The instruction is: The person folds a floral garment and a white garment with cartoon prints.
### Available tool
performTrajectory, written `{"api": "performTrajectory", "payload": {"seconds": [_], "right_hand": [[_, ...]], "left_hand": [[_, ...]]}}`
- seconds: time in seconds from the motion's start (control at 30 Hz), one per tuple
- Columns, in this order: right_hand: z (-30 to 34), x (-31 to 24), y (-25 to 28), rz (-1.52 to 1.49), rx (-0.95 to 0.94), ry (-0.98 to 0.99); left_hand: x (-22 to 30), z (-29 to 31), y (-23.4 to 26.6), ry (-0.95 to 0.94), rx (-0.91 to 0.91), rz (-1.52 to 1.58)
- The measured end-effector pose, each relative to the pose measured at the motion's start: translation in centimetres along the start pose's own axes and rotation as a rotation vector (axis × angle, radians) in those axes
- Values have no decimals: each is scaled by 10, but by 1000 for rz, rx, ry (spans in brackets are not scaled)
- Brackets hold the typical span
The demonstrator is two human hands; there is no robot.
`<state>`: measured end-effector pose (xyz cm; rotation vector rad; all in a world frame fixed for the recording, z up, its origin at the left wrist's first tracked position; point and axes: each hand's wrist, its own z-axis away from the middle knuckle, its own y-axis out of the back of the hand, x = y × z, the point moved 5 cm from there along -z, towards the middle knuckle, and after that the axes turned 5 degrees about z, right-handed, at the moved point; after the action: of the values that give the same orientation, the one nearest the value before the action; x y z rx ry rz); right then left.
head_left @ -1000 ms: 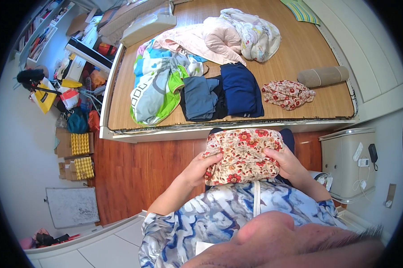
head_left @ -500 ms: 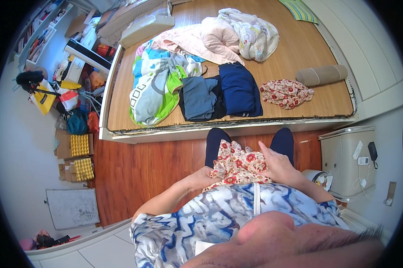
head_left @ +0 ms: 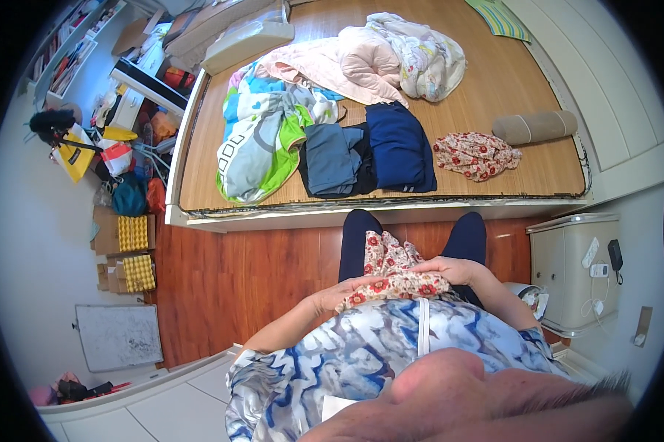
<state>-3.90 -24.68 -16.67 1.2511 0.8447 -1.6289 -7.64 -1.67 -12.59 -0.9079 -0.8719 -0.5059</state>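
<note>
Across my lap lies a cream floral garment (head_left: 394, 254) with red flowers, its near part turned over into a thick fold. My left hand (head_left: 339, 293) is closed on the fold's left end, the fingers reaching along it. From the right, my right hand (head_left: 453, 269) grips the fold's other end, partly covering it. Ahead on the bed (head_left: 486, 70) sits a second, bunched floral garment (head_left: 478, 155). To its left are folded dark blue clothing (head_left: 400, 147) and folded grey clothing (head_left: 334, 158) on something black.
A green-white quilt (head_left: 262, 162), a pink quilt (head_left: 361, 66) and a rolled brown mat (head_left: 534, 127) lie on the bed. A beige cabinet (head_left: 575, 258) stands right, beside a bin (head_left: 527, 296). Boxes (head_left: 118, 228) and bags (head_left: 129, 195) crowd the left.
My right hand has come down from its raised, spread pose onto the cloth. The garment's near part is now turned into a band, and my left hand reaches further along it.
</note>
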Motion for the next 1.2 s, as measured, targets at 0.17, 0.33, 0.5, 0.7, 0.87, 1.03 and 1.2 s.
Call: {"api": "performTrajectory", "payload": {"seconds": [0.17,0.33,0.5,0.7,0.87,1.03,1.2], "right_hand": [[-3,42,-5,-993,253,-191],[-3,38,-3,-1255,159,3],[-11,15,-2,-782,452,8],[-3,-34,22,-477,841,51],[26,-86,24,-480,911,95],[47,-65,3,-341,710,-130],[64,-93,21,753,812,-314]], "left_hand": [[-30,-4,14,116,273,608],[-30,-9,22,-130,303,776],[-25,-9,22,-37,488,141],[9,-27,30,-408,683,-16],[62,-24,10,-440,547,-63],[40,-27,-11,-34,514,273],[21,-39,-6,176,359,510]]}}
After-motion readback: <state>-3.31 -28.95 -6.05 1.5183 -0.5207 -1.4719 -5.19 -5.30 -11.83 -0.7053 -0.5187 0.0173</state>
